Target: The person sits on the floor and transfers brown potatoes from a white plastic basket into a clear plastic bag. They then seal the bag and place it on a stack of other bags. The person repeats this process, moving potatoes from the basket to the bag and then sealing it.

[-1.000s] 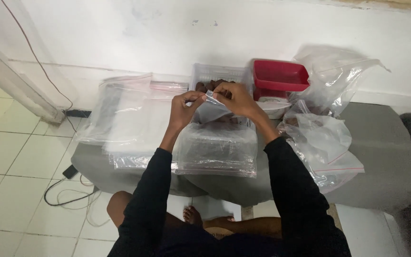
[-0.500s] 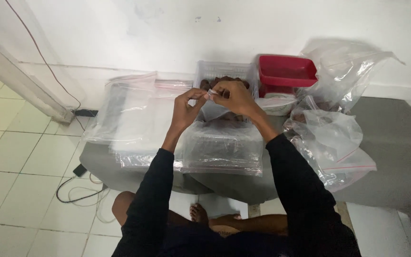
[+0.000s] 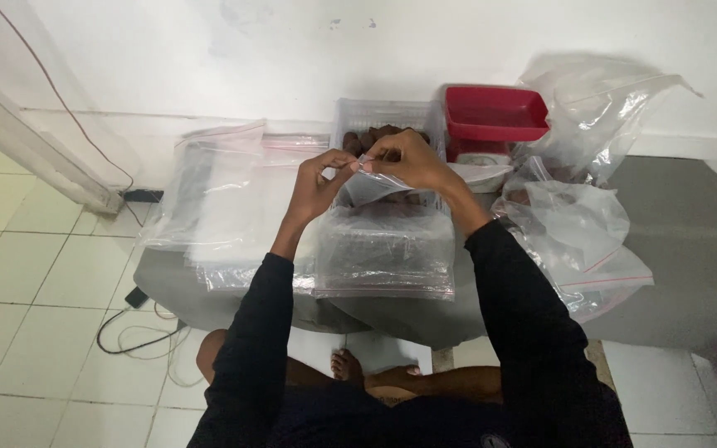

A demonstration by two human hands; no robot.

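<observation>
My left hand (image 3: pixel 315 186) and my right hand (image 3: pixel 404 160) both pinch the top edge of a small clear zip bag (image 3: pixel 375 187), held up above the table. Behind it stands a clear plastic tub (image 3: pixel 387 116) with dark brown pieces inside. Below my hands lies a flat stack of clear zip bags (image 3: pixel 385 253) with pink seal strips.
A red tray (image 3: pixel 494 113) sits at the back right on a white object. Big crumpled clear bags (image 3: pixel 581 220) lie to the right, more flat bags (image 3: pixel 219 195) to the left. The low grey table (image 3: pixel 682 274) stands against a white wall. Cables (image 3: pixel 139 328) trail on the tiled floor.
The view has shifted slightly. My hands stay together at the small bag's top edge, fingers moved a little along it.
</observation>
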